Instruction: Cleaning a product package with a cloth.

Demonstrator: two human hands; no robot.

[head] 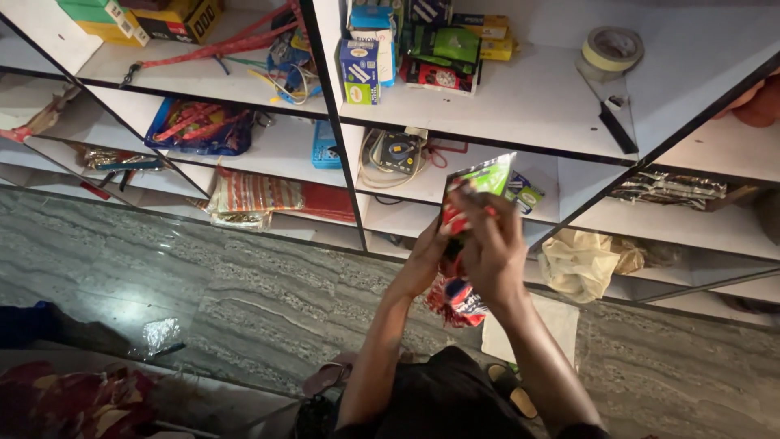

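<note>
Both my hands are raised in front of the white shelving, gripping a bundle of flat glossy packets [475, 183], green at the top and red lower down. My left hand [424, 262] holds the bundle from the left side. My right hand [491, 248] covers its front, fingers curled over the packets. The red lower ends of the packets [457, 301] hang below my hands. The middle of the bundle is hidden behind my right hand.
White shelves [520, 106] hold small boxes [360, 71], a tape roll [611, 49], a black knife [616, 122], cables [394, 154], a blue bag [199, 128] and folded cloth [578, 262]. Grey marble floor [244, 284] lies below, with a crumpled wrapper [160, 335] and sandals [327, 378].
</note>
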